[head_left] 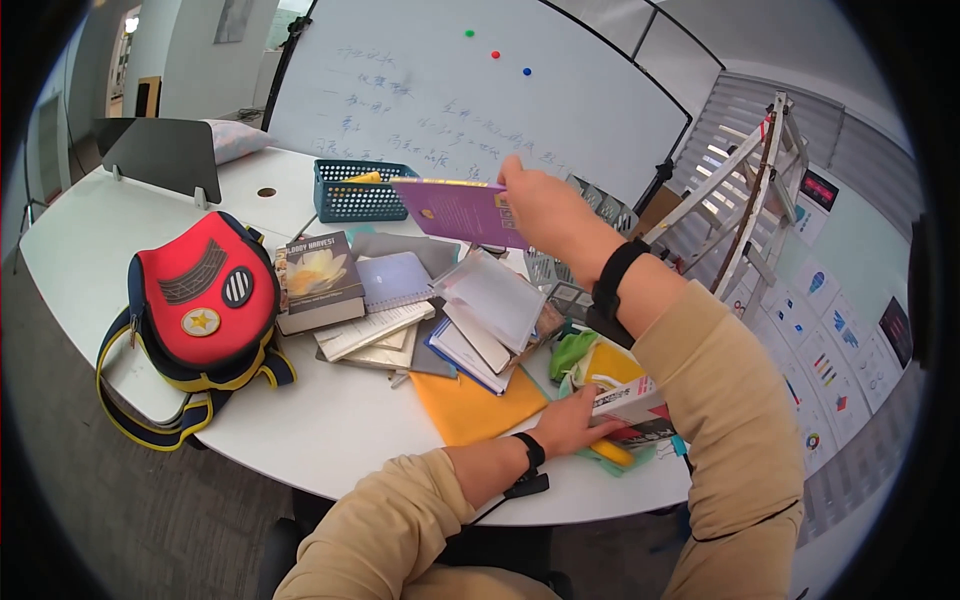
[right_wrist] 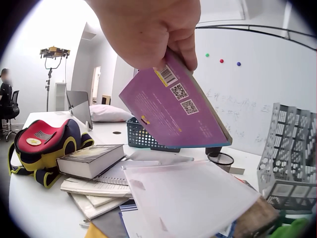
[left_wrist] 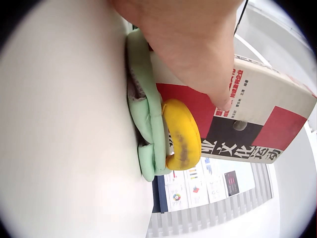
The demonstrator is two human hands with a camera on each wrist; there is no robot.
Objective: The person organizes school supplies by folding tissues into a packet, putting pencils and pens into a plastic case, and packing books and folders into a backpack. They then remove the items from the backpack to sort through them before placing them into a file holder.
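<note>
My right hand (head_left: 548, 212) pinches a purple book (head_left: 455, 212) by one edge, raised over the cluttered table. The right wrist view shows its back cover with a barcode and square codes, tilted and hanging from the fingers. Low at the table's near right, my left hand (head_left: 566, 424) grips a thick white, red and black book (head_left: 632, 402). In the left wrist view a finger lies along that book's cover. Beside it are a mint-green soft item (left_wrist: 148, 109) and a yellow padded loop (left_wrist: 184, 136).
A pile of books, notebooks and a translucent folder (head_left: 490, 298) covers the table's middle, with an orange folder (head_left: 460, 410) in front. A red backpack (head_left: 205, 300) stands left. Behind are a teal basket (head_left: 335, 203), a grey rack (right_wrist: 287, 153) and a whiteboard (head_left: 430, 90).
</note>
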